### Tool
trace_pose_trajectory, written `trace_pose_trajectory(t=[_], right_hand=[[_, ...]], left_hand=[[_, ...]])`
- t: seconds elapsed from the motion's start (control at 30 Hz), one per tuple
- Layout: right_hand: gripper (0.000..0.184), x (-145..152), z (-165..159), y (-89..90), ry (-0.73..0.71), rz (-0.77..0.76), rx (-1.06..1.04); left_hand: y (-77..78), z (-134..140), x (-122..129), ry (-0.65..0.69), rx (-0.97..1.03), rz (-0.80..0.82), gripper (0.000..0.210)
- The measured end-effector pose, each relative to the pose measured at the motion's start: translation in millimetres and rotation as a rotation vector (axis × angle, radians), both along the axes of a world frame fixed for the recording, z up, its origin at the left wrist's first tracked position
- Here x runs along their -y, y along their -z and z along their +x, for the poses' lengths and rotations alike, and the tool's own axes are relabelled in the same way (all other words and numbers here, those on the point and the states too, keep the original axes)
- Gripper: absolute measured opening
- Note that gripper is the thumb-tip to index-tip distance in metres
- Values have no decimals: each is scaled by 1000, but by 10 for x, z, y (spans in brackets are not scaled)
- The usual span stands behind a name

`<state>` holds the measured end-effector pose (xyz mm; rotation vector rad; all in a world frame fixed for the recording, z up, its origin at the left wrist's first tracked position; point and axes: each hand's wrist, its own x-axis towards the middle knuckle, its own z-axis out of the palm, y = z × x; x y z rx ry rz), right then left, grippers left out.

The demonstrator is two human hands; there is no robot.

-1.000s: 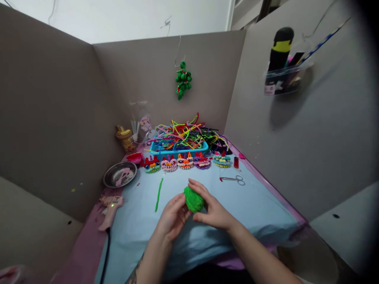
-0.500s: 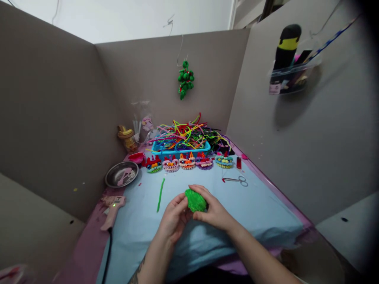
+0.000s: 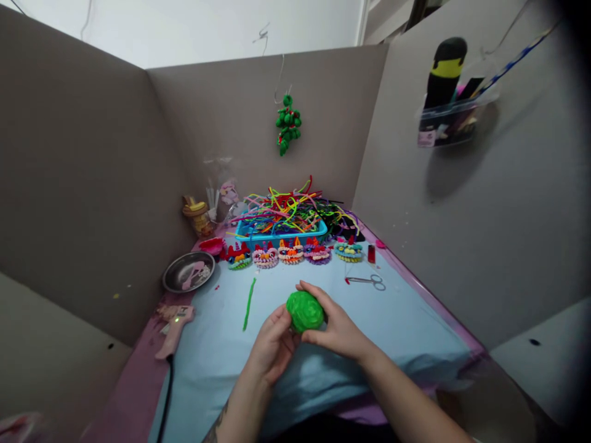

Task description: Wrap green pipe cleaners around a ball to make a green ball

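A rounded piece of coiled green pipe cleaner point(image 3: 305, 312) is held above the near middle of the table, its coiled face turned up. My left hand point(image 3: 276, 341) pinches its left edge between thumb and fingers. Around its right side curves my right hand point(image 3: 335, 323), thumb below and fingers over the top. The underside of the piece is hidden. To the left, a loose green pipe cleaner point(image 3: 249, 304) lies on the blue cloth point(image 3: 221, 369). Beyond my hands stands a row of colourful pipe-cleaner heads, among them an orange and white one point(image 3: 290, 252).
A blue basket point(image 3: 281, 236) heaped with pipe cleaners stands at the back. Scissors point(image 3: 367, 281) lie to the right. On the left are a metal bowl point(image 3: 173, 277) and a pink glue gun point(image 3: 173, 332) with a black cord. Grey partitions point(image 3: 258, 123) enclose the table.
The green coiled piece has tilted, so more of its round face shows. My right fingers have shifted slightly up along its edge. The view has moved a little.
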<state>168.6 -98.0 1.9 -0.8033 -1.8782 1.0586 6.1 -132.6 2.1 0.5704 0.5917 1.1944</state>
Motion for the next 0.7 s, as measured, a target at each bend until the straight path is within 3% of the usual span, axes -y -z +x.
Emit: trace_pose_trajectory(t=[0.37,0.53,0.7], right_hand=[[88,-23,-6,61,-10,-54,-70],[85,-10,3,58,-174,-362,-484],[49,14,-53,13,-106,-734,-721]], left_hand=[[85,30,-115,-33,-5,-111,29],[135,2,-159,-88,172,-165,14],[154,-32,-182,-102,278,-270,8]])
